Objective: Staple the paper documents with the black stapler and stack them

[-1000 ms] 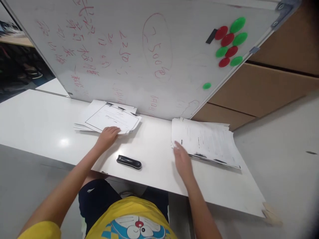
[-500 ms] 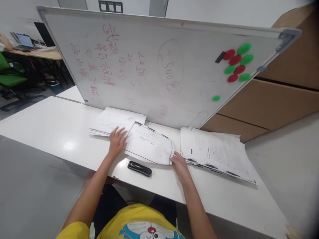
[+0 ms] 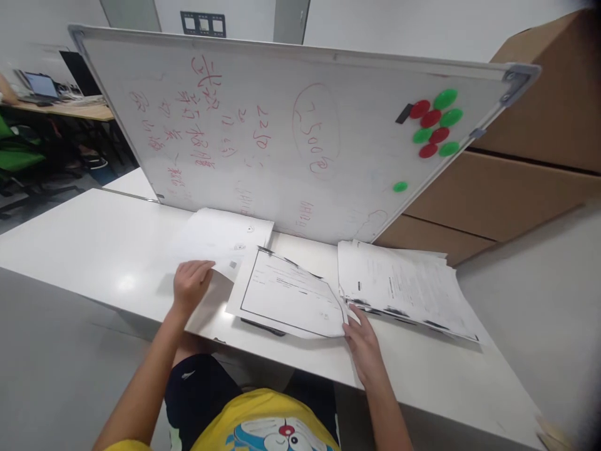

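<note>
My right hand [image 3: 362, 343] pinches the right edge of a printed sheet of paper [image 3: 291, 294], which has a dark border and bends slightly above the table. My left hand [image 3: 191, 285] is closed at the front edge of the left paper stack [image 3: 218, 235], its fingertips on a sheet that lifts there. Under the held sheet, a black stapler-like object [image 3: 263, 327] shows only as a thin strip. The right paper stack [image 3: 399, 282], with black smudges along its front edge, lies just beyond my right hand.
A whiteboard [image 3: 282, 144] with red writing and red and green magnets stands behind the papers on the white table [image 3: 117, 244]. Cardboard boxes [image 3: 530, 194] are stacked at the right. At the far left are a laptop [image 3: 41, 86] and a green chair [image 3: 19, 147].
The bordered sheet has moved right and toward me, now covering most of the black object. My left hand has let go of it and shifted left to the left stack's edge.
</note>
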`<state>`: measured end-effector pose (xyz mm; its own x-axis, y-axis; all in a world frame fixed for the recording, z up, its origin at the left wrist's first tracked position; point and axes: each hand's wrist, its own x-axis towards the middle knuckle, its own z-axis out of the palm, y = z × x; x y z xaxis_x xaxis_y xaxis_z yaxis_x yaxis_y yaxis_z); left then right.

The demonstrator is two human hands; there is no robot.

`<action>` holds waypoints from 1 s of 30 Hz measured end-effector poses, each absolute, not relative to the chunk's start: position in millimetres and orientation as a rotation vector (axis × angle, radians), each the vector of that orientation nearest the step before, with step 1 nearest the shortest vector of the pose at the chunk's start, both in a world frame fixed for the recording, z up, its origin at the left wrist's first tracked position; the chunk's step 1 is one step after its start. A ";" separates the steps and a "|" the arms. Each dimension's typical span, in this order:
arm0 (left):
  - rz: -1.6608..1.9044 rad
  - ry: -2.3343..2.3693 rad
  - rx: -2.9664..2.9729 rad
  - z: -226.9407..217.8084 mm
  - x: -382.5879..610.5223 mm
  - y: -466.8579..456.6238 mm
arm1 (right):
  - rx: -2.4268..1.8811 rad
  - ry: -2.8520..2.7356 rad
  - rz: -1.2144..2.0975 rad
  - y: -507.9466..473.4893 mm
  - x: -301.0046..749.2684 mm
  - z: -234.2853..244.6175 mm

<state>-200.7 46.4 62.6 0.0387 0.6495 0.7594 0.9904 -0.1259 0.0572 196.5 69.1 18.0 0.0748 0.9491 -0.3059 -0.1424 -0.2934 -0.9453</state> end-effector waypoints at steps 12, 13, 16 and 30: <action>-1.291 -1.985 -0.713 112.2 -178.4 -39.2 | -1.452 -0.905 1.367 50.2 227.6 28.3; -1.283 -1.906 -0.759 110.8 -175.1 -42.7 | -1.444 -0.903 1.399 45.9 227.7 29.0; -1.215 -1.619 -1.166 96.8 -144.2 -44.0 | -1.391 -0.911 1.518 33.7 218.9 30.0; -0.778 -1.126 -2.612 21.8 -24.2 -47.6 | -1.252 -0.861 1.715 14.1 202.4 34.7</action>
<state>-24.2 -47.6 21.8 0.5730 0.6199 0.5361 0.7207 -0.6926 0.0306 202.4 14.1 34.7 -0.1641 0.9035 -0.3959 -0.2219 -0.4249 -0.8776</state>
